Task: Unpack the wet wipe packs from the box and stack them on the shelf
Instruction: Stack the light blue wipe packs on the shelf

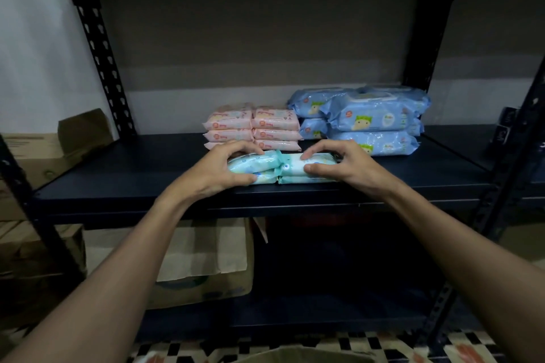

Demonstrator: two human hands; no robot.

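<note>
Head view. The left hand (pixel 219 169) is gripping the left end of the pale mint-green plastic wet wipe packs (pixel 283 169): fingers are curling over the top and the thumb is pressing on the near side. The right hand (pixel 339 166) is gripping the right end likewise, w/ fingers on top and thumb in front.

The mint packs are lying flat near the front edge of the dark blue metal shelf board (pixel 118 177), approx. ctr. They are looking like two packs end to end, poss. in two layers; the light is dim, so the count is uncertain.

Just behind them, a stack of pink plastic wipe packs (pixel 253 127) is sitting in two columns. Directly beside it on the right, a stack of larger light blue plastic wipe packs (pixel 374 118) is sitting.

Below the board, a brown cardboard box (pixel 206 274) w/ open flaps is standing on the lower level. More brown cartons (pixel 44 150) are standing at far left.
</note>
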